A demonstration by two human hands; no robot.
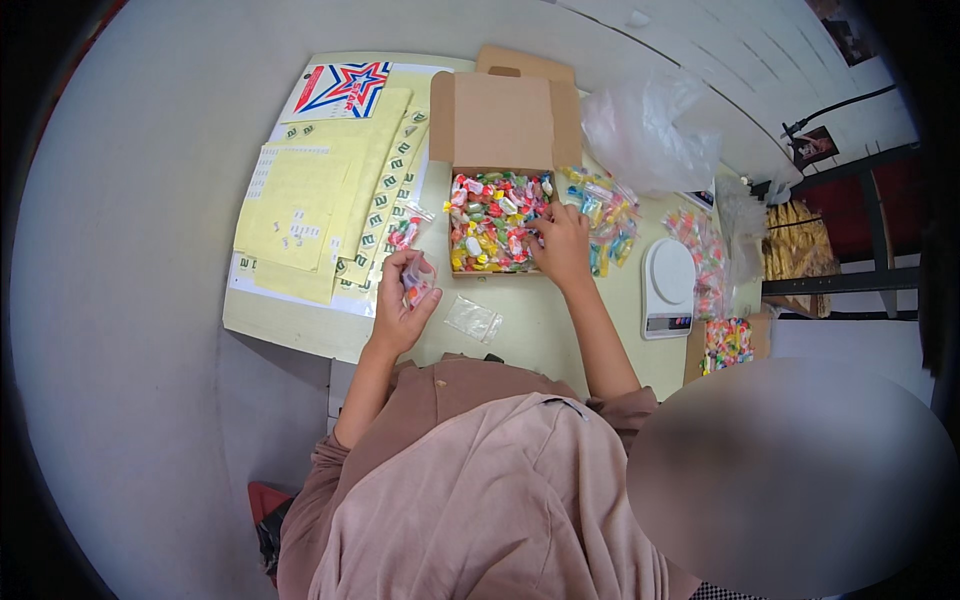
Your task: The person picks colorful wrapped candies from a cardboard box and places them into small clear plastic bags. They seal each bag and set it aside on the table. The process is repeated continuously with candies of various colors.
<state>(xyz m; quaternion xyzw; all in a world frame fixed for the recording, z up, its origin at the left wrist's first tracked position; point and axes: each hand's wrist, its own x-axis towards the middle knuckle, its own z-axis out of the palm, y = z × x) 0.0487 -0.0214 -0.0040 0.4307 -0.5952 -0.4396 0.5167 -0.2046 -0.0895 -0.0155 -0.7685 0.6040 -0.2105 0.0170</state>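
My left hand point(397, 319) holds a small clear plastic bag point(420, 279) upright, with a few red and white pieces showing inside. In front of me an open cardboard box point(504, 120) is filled with wrapped candies point(499, 217) in many colours. My right hand point(566, 244) reaches over the box's right rim, fingers bent down among the candies; whether one is pinched there is hidden. Just beyond my left hand lies a small zip bag point(405, 232) with candies in it. A flat, empty-looking zip bag point(474, 319) rests on the table nearer to me.
Yellow sticker sheets point(300, 210) cover the table's left side. Right of the box are filled candy bags point(607, 206), a large clear plastic bag point(649, 135), and a white digital scale point(669, 289). Beyond the scale are more bagged candies point(701, 259) and another candy box point(727, 345).
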